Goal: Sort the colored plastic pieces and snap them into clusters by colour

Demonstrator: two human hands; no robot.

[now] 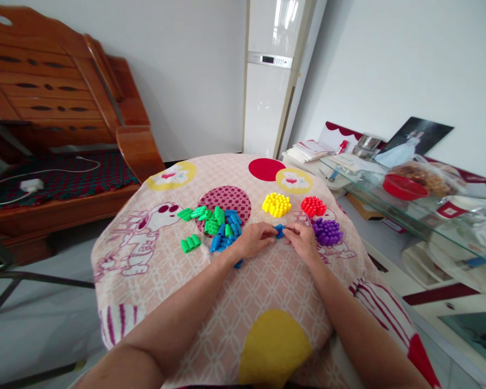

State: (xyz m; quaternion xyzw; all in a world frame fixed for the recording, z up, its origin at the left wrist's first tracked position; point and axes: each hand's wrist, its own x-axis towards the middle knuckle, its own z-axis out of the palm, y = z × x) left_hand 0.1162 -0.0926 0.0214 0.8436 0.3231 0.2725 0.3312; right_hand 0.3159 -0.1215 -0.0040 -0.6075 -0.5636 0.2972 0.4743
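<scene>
My left hand (pixel 256 239) and my right hand (pixel 303 243) meet near the middle of the table, fingers closed at their tips. Between them they pinch small blue plastic pieces (pixel 279 232), partly covered by the fingertips. Left of my left hand lies a loose heap of blue plastic pieces (pixel 223 241), partly hidden behind the wrist, mixed with green plastic pieces (pixel 213 222). A short row of green pieces (pixel 190 243) lies apart. Just beyond my hands stand yellow pieces (pixel 276 205) in a tight cluster, with red pieces (pixel 313 206) and purple pieces (pixel 328 232) clustered to the right.
A patterned cloth (pixel 263 302) covers the round table. At the right, a glass shelf (pixel 389 189) carries a red bowl (pixel 405 187), papers and a photo. A wooden bench (pixel 52 108) stands at the left, a white cabinet-like air conditioner (pixel 269 97) at the back.
</scene>
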